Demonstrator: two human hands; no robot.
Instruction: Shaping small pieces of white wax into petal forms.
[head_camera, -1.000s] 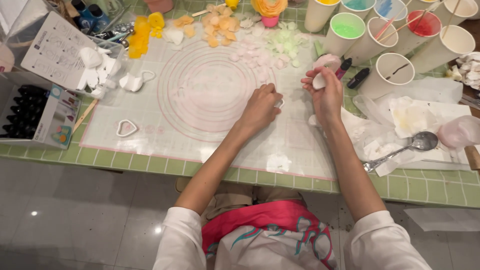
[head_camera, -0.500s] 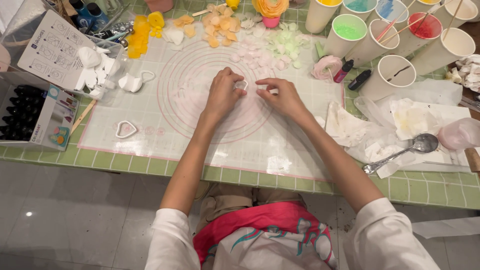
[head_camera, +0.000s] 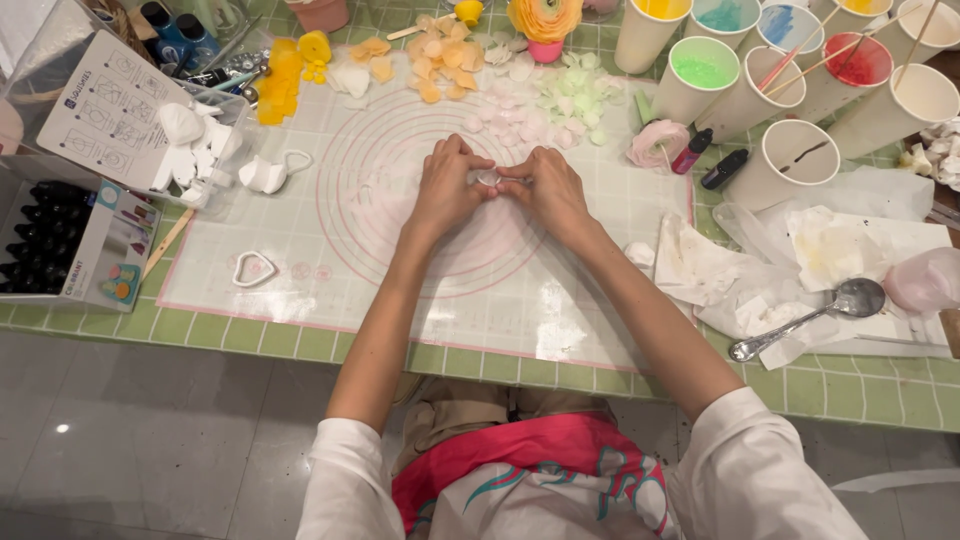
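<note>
Both hands meet over the middle of a white silicone mat (head_camera: 300, 240) printed with pink circles. My left hand (head_camera: 447, 190) and my right hand (head_camera: 545, 190) pinch a small pale, whitish piece (head_camera: 489, 178) between their fingertips. The piece is mostly hidden by the fingers. Pale pink petals (head_camera: 510, 120) and pale green petals (head_camera: 575, 98) lie just beyond the hands, orange ones (head_camera: 440, 65) farther back.
Paper cups with coloured liquids (head_camera: 705, 80) stand at the back right, beside a pink clay flower (head_camera: 658, 143). Crumpled wrap and a metal spoon (head_camera: 820, 315) lie at the right. A heart-shaped cutter (head_camera: 253, 268), white cutters (head_camera: 265, 172) and a box of dark bottles (head_camera: 50, 245) sit at the left.
Both hands moved from the mat's right side to its centre and closed together on the small pale piece.
</note>
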